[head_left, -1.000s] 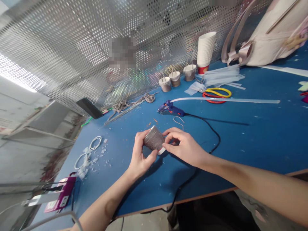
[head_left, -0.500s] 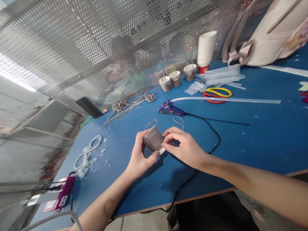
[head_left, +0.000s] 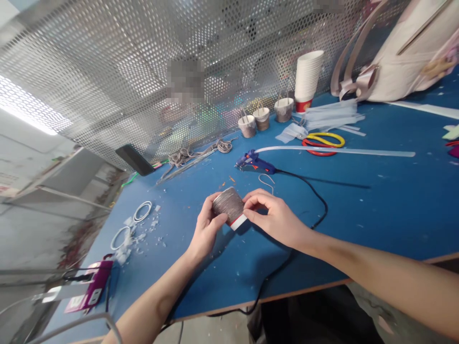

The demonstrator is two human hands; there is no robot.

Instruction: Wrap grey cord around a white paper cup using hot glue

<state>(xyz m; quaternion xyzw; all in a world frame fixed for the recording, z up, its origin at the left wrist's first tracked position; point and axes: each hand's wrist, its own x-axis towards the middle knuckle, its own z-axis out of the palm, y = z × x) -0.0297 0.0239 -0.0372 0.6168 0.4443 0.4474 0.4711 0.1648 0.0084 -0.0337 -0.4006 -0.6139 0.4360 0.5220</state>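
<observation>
A paper cup (head_left: 229, 206) wrapped in grey-brown cord lies tilted between my hands, its white and red rim band showing at the lower right. My left hand (head_left: 205, 231) grips it from the left, thumb across the wrapped side. On the right, the fingertips of my right hand (head_left: 270, 215) are pinched against the cup's edge near the band; whether they hold the cord is too small to tell. Beyond the hands, a blue glue gun (head_left: 256, 161) with a long clear glue stick lies on its side, with a loose piece of cord (head_left: 266, 180) close by.
On the blue table (head_left: 186, 286) are wrapped cups (head_left: 247, 126), a cup stack (head_left: 308, 79), scissors (head_left: 324, 143), plastic strips (head_left: 332, 114), a cord bundle (head_left: 181, 156), a phone (head_left: 134, 160), white rings (head_left: 142, 211) and a purple power strip (head_left: 96, 286). The gun's black cable (head_left: 322, 203) passes under my right arm.
The cup has turned in my hands, so more of its white and red band shows. My left thumb has moved up and left, off the band onto the wrapped side.
</observation>
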